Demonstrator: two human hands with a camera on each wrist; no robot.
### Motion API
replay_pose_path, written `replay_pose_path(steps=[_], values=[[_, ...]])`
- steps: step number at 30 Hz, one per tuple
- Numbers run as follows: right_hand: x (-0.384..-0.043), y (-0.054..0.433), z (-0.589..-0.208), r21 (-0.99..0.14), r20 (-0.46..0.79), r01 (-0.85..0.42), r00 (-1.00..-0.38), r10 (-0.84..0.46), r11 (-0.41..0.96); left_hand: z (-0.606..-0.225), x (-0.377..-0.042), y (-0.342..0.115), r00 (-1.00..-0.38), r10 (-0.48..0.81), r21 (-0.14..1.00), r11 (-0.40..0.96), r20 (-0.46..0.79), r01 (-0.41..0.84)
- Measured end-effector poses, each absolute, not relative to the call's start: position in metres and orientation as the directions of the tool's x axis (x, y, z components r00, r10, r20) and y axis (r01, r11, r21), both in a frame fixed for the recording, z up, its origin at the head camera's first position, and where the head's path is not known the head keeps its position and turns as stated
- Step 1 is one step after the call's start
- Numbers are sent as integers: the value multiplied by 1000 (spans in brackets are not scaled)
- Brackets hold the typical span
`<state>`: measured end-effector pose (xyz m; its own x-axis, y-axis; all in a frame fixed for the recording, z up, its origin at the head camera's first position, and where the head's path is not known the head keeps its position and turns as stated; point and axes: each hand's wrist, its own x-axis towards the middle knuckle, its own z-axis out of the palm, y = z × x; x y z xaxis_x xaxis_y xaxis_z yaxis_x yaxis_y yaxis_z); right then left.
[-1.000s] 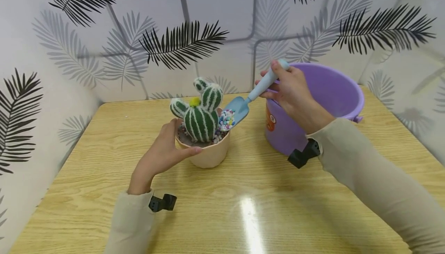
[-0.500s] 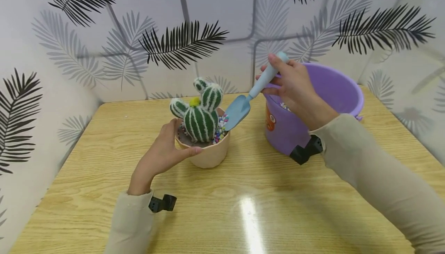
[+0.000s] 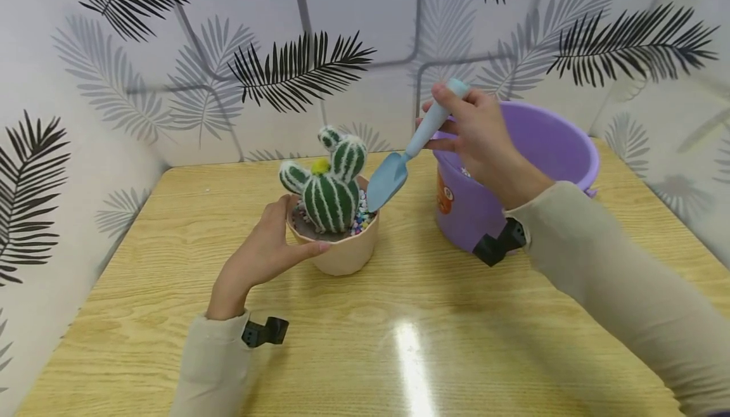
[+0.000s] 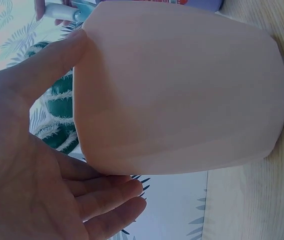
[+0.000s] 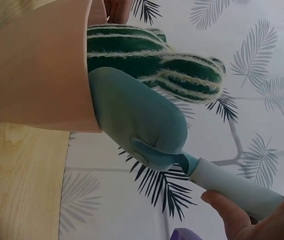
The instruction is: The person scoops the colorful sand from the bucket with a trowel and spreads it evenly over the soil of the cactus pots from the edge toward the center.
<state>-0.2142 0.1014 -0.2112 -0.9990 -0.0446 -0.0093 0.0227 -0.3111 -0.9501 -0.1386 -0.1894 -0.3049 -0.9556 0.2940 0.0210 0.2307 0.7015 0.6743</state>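
Observation:
My left hand (image 3: 265,255) holds the left rim of a peach flower pot (image 3: 345,257), thumb along the front and fingers round the far side. The pot stands on the table with a green knitted cactus (image 3: 327,201) in it, white-striped with a yellow bloom. My right hand (image 3: 481,144) grips the pale blue handle of a small trowel (image 3: 388,179). Its bare blade tilts down, with the tip at the pot's right rim. Coloured pebbles (image 3: 362,214) lie inside beside the cactus. In the right wrist view the back of the trowel blade (image 5: 139,117) overlaps the pot's rim.
A purple bucket (image 3: 547,144) with an orange sticker stands to the right, partly behind my right hand and forearm; a few pebbles show inside it. The wooden table (image 3: 342,347) ends at a leaf-patterned wall (image 3: 365,100) behind.
The coloured pebbles on the trowel blade have slid off into the pot. My right hand has risen slightly, tipping the handle steeper. The left hand keeps its hold on the pot.

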Motion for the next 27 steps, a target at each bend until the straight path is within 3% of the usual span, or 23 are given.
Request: replay_pose_path(steps=[27], values=[[-216,92,-216,-952,11,6,-999,-53,-307,-300,-136,-188,-961,277,649,733,-12,203]])
